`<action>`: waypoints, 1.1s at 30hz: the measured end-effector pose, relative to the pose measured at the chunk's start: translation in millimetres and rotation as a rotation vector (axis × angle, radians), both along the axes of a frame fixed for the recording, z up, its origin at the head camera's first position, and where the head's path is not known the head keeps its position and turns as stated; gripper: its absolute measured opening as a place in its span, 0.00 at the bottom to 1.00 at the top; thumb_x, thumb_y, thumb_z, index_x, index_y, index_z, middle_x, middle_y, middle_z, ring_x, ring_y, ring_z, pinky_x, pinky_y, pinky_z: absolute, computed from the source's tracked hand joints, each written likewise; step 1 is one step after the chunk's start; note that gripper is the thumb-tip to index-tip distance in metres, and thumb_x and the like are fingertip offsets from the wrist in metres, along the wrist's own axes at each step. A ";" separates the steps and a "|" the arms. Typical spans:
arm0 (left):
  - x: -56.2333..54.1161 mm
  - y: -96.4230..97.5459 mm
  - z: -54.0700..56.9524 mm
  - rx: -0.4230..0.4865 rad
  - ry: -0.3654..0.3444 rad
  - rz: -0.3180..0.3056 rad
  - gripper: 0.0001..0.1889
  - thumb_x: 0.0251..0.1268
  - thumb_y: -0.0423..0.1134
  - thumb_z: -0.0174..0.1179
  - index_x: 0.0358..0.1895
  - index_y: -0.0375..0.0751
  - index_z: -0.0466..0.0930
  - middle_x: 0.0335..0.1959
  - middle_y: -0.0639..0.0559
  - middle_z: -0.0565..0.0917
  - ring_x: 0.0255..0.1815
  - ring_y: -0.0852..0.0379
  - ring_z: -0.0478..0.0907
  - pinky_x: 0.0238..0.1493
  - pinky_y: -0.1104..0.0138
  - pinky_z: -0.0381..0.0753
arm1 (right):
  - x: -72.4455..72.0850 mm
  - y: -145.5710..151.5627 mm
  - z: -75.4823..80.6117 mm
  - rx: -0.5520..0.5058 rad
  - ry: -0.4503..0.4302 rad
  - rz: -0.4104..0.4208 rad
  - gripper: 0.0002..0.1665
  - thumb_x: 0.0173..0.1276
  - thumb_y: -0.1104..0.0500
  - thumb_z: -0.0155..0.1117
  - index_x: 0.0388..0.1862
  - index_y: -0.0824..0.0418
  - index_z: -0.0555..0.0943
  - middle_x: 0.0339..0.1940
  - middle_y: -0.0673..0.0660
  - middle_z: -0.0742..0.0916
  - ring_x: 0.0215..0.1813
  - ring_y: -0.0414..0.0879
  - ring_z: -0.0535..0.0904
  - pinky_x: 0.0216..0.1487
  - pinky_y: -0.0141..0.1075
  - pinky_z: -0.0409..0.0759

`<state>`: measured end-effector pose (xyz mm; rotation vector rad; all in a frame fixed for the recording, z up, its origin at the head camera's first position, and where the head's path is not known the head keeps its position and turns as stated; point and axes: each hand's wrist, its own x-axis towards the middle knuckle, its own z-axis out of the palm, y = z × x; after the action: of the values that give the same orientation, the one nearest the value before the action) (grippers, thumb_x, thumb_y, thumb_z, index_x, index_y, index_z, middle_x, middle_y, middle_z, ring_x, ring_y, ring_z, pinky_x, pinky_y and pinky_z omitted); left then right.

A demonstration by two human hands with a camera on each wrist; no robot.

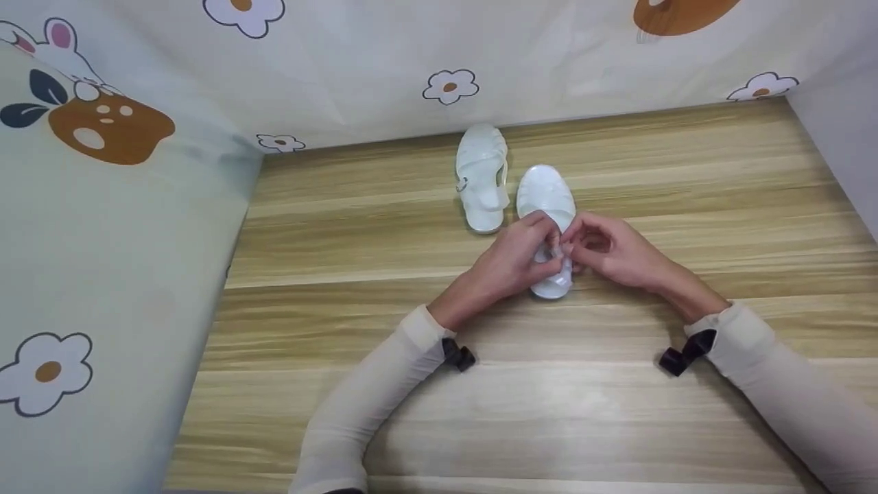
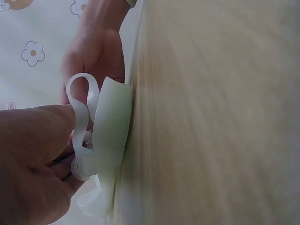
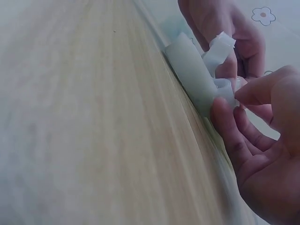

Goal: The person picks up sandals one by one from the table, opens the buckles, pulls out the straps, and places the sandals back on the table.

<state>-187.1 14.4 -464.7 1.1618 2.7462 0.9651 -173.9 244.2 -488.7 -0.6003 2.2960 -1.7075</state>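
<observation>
Two white sandals lie on the wood-grain surface in the head view. Both hands work at the heel half of the right-hand sandal [image 1: 545, 192], which stands sole down. My left hand [image 1: 511, 254] comes in from the left, its thumb and fingers pinching the sandal's strap. From the other side my right hand [image 1: 621, 257] pinches the strap with thumb and forefinger, close to the left fingertips. In the left wrist view the ankle strap [image 2: 80, 115] curves up in a loop above the sole. Fingers partly hide the fastening. The right wrist view shows a strap end [image 3: 220, 49] standing up.
The other sandal [image 1: 482, 151] lies just to the left and farther back, with a small buckle [image 1: 461, 184] at its side. A patterned curtain [image 1: 370, 75] borders the wood-grain surface [image 1: 357, 329] at the back and left. A plain pale wall [image 1: 837, 130] stands at right.
</observation>
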 end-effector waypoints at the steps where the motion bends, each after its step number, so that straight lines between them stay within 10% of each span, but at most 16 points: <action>1: -0.6 -0.6 0.0 0.004 -0.004 -0.003 0.09 0.69 0.38 0.71 0.43 0.39 0.82 0.45 0.48 0.83 0.46 0.56 0.81 0.51 0.68 0.82 | 0.0 0.6 -0.4 -0.006 -0.016 0.000 0.06 0.77 0.67 0.68 0.50 0.64 0.83 0.40 0.62 0.87 0.40 0.48 0.88 0.43 0.39 0.91; 11: -11.2 -9.0 0.1 0.073 -0.077 -0.047 0.12 0.70 0.39 0.73 0.49 0.40 0.82 0.46 0.49 0.88 0.50 0.57 0.85 0.55 0.71 0.81 | -5.8 17.8 -1.4 -0.094 -0.298 0.028 0.20 0.79 0.60 0.70 0.60 0.73 0.79 0.49 0.60 0.88 0.49 0.50 0.92 0.54 0.46 0.92; 22: -14.5 -10.5 3.0 0.076 -0.008 -0.122 0.11 0.74 0.42 0.71 0.51 0.41 0.89 0.46 0.51 0.92 0.52 0.58 0.87 0.60 0.70 0.82 | -1.2 19.8 10.5 0.042 -0.127 -0.061 0.15 0.73 0.57 0.78 0.49 0.67 0.89 0.43 0.62 0.93 0.41 0.47 0.92 0.40 0.40 0.93; 33: -12.5 -10.2 4.5 0.043 0.043 -0.130 0.11 0.75 0.42 0.71 0.53 0.42 0.91 0.50 0.48 0.90 0.55 0.56 0.87 0.62 0.67 0.84 | -6.6 28.2 13.7 -0.097 -0.521 0.032 0.18 0.78 0.57 0.71 0.56 0.71 0.85 0.42 0.55 0.94 0.42 0.43 0.91 0.42 0.33 0.91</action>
<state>-199.6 4.2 -460.2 1.3639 2.6550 1.0001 -180.5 272.4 -475.0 -0.1717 1.8381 -1.7166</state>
